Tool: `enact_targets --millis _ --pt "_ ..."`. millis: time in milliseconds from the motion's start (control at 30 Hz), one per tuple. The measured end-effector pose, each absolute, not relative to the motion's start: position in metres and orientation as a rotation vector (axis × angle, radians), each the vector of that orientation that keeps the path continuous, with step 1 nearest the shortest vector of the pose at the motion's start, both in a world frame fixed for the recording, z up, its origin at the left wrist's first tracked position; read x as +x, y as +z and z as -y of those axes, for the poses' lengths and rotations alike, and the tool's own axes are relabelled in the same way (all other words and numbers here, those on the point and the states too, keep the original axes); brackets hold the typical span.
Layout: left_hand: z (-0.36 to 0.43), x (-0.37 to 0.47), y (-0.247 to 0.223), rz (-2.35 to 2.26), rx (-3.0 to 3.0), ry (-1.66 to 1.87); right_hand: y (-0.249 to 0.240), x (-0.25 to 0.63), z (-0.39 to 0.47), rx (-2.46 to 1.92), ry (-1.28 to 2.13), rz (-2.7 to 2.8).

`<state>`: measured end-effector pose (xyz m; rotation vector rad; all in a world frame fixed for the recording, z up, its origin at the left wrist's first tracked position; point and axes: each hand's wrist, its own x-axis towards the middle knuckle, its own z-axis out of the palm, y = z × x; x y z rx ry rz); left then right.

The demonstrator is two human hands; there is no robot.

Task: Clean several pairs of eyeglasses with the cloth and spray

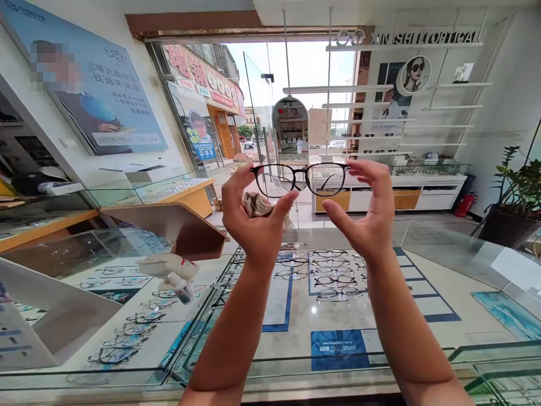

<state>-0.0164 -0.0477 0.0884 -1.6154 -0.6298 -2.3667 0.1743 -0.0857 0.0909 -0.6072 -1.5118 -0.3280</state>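
Eyeglasses [300, 171] bridge left hand [256, 217] and right hand [369, 211]; below them, air's free between forearms [236, 332] down to glass desk [291, 363]. Left side tighter: brown board [198, 234], white bottle [181, 288]. Right hand has room outward; potted plant [509, 223] sits well apart.

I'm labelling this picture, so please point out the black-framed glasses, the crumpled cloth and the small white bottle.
Black-framed glasses [300, 171], head view: on the bridge between the lenses.
Crumpled cloth [257, 206], head view: on its visible folds.
Small white bottle [181, 289], head view: on the middle of its body.
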Motion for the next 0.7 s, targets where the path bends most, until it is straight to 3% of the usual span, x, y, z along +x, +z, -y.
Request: enact_targets --millis 700 --pt "0.049 -0.026 0.087 0.765 -1.816 -2.399 0.086 0.173 0.088 -0.729 -0.250 1.451"
